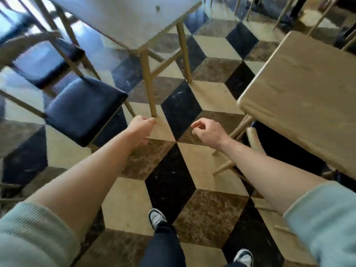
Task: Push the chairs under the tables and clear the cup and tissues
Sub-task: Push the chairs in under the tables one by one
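My left hand (141, 128) is stretched forward over the floor, its fingers curled into a loose fist with nothing visible in it. It lines up in the picture with the foot of a gold table leg (149, 83). My right hand (208, 132) hovers beside it with fingers half curled and apart, holding nothing. A dark blue padded chair (82, 108) stands left of my left hand, partly under the white-topped table (123, 20). A second blue chair (44, 62) sits behind it. No cup or tissues show.
A wooden table (308, 89) fills the right side, with a wooden-framed chair (254, 139) tucked beneath it. The floor (173, 170) is a cube-patterned tile aisle between the two tables. My feet (157, 218) stand in that aisle. More chair legs show at the far back.
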Motion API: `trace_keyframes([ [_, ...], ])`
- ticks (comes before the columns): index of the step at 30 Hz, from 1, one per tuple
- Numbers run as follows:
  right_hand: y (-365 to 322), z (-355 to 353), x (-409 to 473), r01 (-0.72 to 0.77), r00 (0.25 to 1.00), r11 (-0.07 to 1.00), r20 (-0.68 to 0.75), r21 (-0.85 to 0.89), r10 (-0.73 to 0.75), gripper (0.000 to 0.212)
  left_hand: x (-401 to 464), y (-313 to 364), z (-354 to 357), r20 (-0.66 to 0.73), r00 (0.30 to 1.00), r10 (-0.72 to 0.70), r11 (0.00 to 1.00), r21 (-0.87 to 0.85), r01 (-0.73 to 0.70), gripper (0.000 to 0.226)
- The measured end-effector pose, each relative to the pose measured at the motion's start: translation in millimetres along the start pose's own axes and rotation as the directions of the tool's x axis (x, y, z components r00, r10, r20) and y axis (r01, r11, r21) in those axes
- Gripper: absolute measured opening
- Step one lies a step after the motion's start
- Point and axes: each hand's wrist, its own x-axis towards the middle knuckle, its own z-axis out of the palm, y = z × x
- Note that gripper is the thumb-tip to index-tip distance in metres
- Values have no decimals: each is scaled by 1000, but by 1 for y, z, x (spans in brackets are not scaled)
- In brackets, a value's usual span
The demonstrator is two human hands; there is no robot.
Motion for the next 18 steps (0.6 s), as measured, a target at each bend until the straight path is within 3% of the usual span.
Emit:
trace_keyframes([
  [4,-99,82,75,52,999,998,11,-30,-52,8,40,-21,-140,-74,997,-6,1000,-1,6,16],
  [8,-186,158,152,112,988,991,118,-73,-103,11,86,-42,-259,-166,984,-61,997,-56,52,15],
  [13,-246,223,237,169,971,981,187,-100,-148,10,148,-52,-346,-219,973,-75,996,-66,62,13],
  [18,-321,311,375,186,946,981,281,-63,-162,9,260,-29,-457,-303,948,-94,995,-5,97,12],
])
